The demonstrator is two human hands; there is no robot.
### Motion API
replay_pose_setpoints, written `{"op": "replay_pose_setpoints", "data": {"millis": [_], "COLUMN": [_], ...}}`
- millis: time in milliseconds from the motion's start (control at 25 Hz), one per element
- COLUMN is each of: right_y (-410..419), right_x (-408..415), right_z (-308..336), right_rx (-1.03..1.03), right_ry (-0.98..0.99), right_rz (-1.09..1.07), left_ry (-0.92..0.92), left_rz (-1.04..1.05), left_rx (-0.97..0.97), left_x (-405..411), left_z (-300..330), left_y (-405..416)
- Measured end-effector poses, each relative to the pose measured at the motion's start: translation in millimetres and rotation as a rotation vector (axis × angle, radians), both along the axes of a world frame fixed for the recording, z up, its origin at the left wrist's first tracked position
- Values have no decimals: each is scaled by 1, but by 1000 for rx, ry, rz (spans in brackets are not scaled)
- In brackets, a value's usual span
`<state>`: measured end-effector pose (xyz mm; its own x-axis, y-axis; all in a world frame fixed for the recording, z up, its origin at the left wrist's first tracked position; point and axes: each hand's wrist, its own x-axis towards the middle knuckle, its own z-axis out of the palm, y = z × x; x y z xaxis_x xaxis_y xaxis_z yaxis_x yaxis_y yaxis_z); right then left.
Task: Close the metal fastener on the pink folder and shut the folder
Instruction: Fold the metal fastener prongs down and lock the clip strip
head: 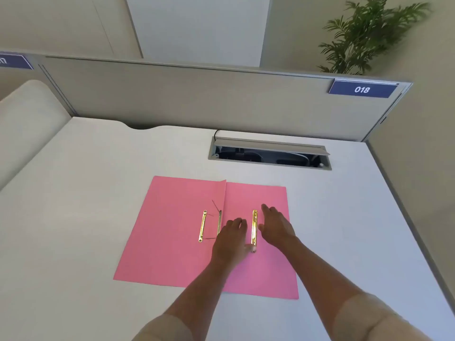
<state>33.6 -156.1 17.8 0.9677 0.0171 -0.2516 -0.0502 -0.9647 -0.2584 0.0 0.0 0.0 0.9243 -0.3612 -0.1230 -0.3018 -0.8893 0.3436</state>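
The pink folder (170, 232) lies open and flat on the white desk. A gold metal bar (254, 227) rests on its right half. On the left half near the fold sit a second gold strip (202, 225) and a fastener base (219, 222) with thin prongs sticking out. My left hand (230, 238) lies on the folder just left of the gold bar, its thumb touching the bar's near end. Just right of the bar, my right hand (275, 226) hovers with flat, spread fingers. Neither hand grips anything.
An open cable hatch (269, 153) sits in the desk (73, 193) behind the folder. A grey partition (197, 94) with a "018" label (362, 89) bounds the far edge. A plant (369, 33) stands beyond it at the right.
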Motion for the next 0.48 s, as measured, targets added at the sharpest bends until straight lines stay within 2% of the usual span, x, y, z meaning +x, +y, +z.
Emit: {"op": "replay_pose_setpoints", "data": {"millis": [240,480], "right_y": [-3,-1], "right_x": [17,30], "right_z": [-2,-8], "right_rx": [89,164], "right_ry": [70,49], "right_rz": [-58,-91], "left_ry": [-10,-19], "left_rz": [39,40], "left_rx": [6,-23], "left_x": [-1,-4], "left_z": [-2,-4], "left_y": [-5,-5]}}
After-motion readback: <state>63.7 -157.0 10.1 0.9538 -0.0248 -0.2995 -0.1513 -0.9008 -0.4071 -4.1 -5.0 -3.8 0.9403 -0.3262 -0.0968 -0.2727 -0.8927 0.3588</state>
